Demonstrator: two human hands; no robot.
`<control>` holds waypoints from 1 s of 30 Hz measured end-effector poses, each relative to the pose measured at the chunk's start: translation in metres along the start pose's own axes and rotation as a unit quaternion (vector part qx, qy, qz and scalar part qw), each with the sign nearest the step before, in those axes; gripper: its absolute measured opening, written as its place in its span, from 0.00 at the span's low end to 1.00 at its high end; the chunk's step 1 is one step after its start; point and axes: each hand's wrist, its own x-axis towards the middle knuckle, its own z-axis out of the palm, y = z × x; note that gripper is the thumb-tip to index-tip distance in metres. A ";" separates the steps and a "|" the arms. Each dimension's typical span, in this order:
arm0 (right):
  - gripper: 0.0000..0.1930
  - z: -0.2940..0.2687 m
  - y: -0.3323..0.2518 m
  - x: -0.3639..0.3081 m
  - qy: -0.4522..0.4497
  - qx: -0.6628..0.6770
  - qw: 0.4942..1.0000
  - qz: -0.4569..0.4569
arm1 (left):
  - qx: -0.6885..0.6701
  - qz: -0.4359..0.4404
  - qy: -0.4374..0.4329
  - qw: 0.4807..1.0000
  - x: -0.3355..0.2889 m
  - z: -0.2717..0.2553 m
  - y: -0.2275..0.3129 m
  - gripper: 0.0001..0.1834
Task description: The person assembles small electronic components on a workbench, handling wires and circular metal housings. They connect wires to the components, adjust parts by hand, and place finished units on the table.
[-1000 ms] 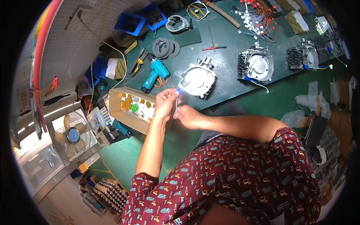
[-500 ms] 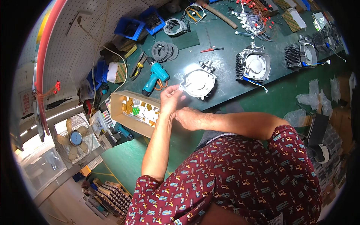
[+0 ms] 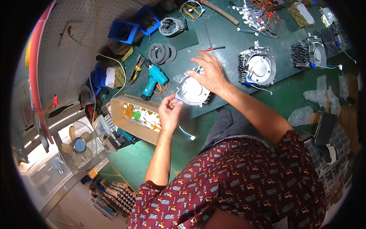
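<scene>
A round silver metal housing (image 3: 192,91) lies on the green workbench in front of me. At its near left rim, my left hand (image 3: 170,111) pinches a cable, a bit of blue showing at the fingertips. The cable's white connector (image 3: 192,137) dangles past the bench edge, below that hand. My right hand (image 3: 212,74) reaches over the housing's far side with fingers spread, thumb by the rim. It hides the bracket there, and whether it presses on the metal is unclear.
Left of the housing lie a teal power drill (image 3: 155,81) and a cardboard box (image 3: 120,119) of small parts. Grey rings (image 3: 162,53) and a red-handled tool (image 3: 212,49) sit behind. Another housing (image 3: 260,68) with a cable stands to the right.
My right hand has moved from beside my left wrist up over the housing. The housing has shifted slightly left and nearer. A cable with a white connector now shows below my left hand.
</scene>
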 end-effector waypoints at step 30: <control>0.18 0.010 0.004 0.007 -0.095 0.086 0.992 0.014 | 0.276 0.149 0.051 0.948 -0.003 -0.002 -0.013 0.20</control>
